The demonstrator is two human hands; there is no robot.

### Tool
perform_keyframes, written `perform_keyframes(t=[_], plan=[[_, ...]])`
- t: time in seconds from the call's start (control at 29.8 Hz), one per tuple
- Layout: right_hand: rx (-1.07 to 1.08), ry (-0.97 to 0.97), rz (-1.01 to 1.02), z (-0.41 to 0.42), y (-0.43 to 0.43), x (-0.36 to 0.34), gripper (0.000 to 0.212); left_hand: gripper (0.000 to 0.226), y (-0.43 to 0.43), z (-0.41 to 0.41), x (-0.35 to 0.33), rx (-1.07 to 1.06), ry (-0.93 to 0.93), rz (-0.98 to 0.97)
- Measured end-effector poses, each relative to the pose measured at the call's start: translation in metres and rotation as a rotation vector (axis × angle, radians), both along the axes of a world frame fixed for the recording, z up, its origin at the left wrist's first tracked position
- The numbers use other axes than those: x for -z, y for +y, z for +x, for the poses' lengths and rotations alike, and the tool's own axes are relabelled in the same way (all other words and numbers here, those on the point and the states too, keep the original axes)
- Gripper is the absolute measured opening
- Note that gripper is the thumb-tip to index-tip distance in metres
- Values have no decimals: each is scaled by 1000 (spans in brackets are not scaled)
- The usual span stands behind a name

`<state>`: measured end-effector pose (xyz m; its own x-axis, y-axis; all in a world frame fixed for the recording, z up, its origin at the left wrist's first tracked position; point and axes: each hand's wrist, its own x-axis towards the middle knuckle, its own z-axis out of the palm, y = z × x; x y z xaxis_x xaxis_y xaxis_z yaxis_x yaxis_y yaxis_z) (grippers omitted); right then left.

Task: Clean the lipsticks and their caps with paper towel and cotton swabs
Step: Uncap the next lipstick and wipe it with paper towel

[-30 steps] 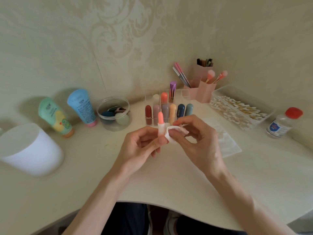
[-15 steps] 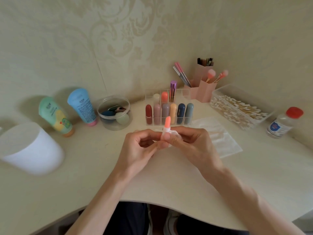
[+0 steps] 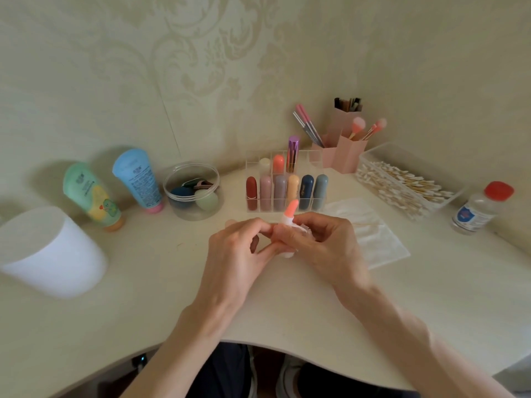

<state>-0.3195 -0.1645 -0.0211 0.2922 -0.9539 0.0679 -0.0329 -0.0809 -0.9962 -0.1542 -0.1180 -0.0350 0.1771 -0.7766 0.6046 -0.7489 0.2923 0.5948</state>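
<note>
From my remote station I see the left hand (image 3: pixel 238 254) and right hand (image 3: pixel 324 245) meeting over the desk (image 3: pixel 172 297), the fingers of both grasping one lipstick (image 3: pixel 290 209). It stands upright between them, coral tip above the fingertips, white base showing below. The right fingers (image 3: pixel 324 222) also press a towel wad (image 3: pixel 305 229) to the tube. Just behind the fingers stands a rack (image 3: pixel 254 163) of capped lipsticks (image 3: pixel 280 191). To the right of the fingers lie a towel sheet (image 3: pixel 379 245), a swab box (image 3: pixel 416 165) and a bottle (image 3: pixel 477 211).
</note>
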Motion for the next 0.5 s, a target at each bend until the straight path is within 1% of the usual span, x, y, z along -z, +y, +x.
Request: perform_keyframes(t=[0.07, 0.17, 0.23, 0.34, 0.37, 0.44, 0.5], plan=[[5, -14, -12, -1, 1, -2, 16, 32, 1, -3, -2, 22, 23, -1], [20, -55, 42, -5, -1, -4, 20, 34, 2, -7, -5, 127, 163, 65], [34, -88, 88, -6, -1, -7, 26, 38, 2, -6, -6, 168, 324, 138], [48, -120, 86, -7, -1, -9, 31, 25, 3, -1, -12, 212, 647, 268], [47, -133, 75, -7, -1, -10, 31, 29, 4, 1, -15, 234, 718, 325], [42, -150, 55, -7, -1, -11, 32, 38, 3, 2, -18, 277, 785, 423], [26, -157, 34, -6, 0, -11, 33, 38, 3, 4, -21, 311, 808, 480]])
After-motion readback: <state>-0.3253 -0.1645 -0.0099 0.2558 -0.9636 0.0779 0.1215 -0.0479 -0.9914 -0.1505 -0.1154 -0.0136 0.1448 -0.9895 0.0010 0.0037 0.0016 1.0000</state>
